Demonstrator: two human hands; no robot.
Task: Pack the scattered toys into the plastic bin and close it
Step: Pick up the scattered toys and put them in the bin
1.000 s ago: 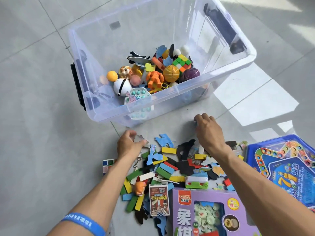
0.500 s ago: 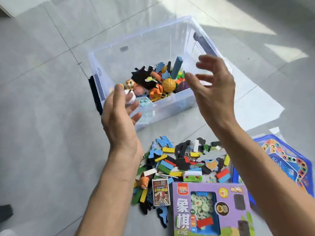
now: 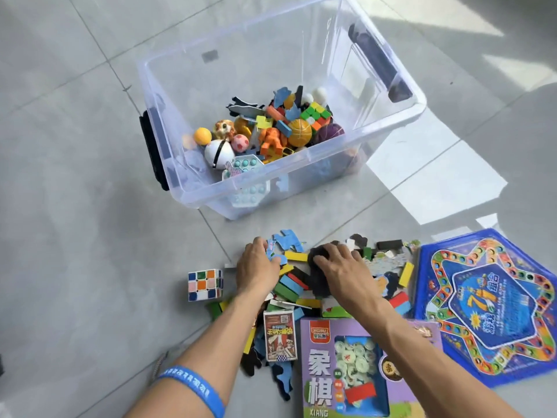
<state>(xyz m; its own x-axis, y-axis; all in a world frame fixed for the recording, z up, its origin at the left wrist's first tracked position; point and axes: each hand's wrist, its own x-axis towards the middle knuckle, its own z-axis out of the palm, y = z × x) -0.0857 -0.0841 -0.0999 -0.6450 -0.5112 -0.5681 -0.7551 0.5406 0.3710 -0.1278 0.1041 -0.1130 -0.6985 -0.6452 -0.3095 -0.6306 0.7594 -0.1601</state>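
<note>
Below, two hands (image 3: 301, 267), fingers curled among scattered pieces (image 3: 294, 286); grip unclear; one bin (image 3: 301, 173), two boxes (image 3: 346, 366).

One bin (image 3: 391, 122), two puzzle cubes (image 3: 205, 284), two boxed games (image 3: 349, 366).

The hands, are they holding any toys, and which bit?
The left hand grips blue puzzle pieces at their near edge. The right hand rests on a dark piece; its grip is unclear.

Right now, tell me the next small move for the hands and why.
Probably close both hands on a handful and lift it to the plastic bin: the left hand and right hand rest on the pile of blocks and puzzle pieces, and the bin stands open.
</note>
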